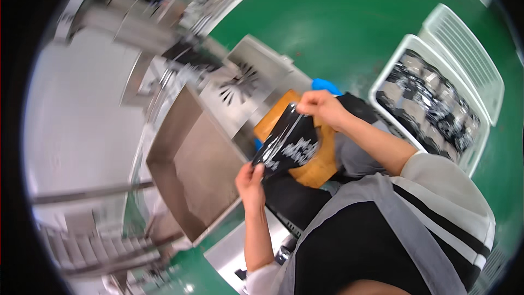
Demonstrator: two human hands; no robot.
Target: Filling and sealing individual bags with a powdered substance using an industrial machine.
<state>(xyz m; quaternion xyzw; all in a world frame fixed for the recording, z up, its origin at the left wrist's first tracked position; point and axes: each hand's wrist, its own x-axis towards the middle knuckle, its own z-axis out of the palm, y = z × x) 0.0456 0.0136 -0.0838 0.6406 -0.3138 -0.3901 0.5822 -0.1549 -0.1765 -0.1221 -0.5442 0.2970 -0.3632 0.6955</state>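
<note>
A glossy black plastic pouch (289, 141) with white print is stretched between my two hands above my lap. My left hand (251, 186) pinches its lower left corner, thumb on top. The opposite upper corner is gripped by my right hand (322, 107). Behind the pouch lies a yellow-brown surface (319, 166), partly covered by it; I cannot make out what it is. What the pouch contains, if anything, does not show.
A white crate (376, 84) full of black and clear pouches stands on the green floor (327, 16) to the right. Left of my hands is a deep metal tray (202, 169) beside steel machinery (240, 84). A blue object (326, 86) shows past my right hand.
</note>
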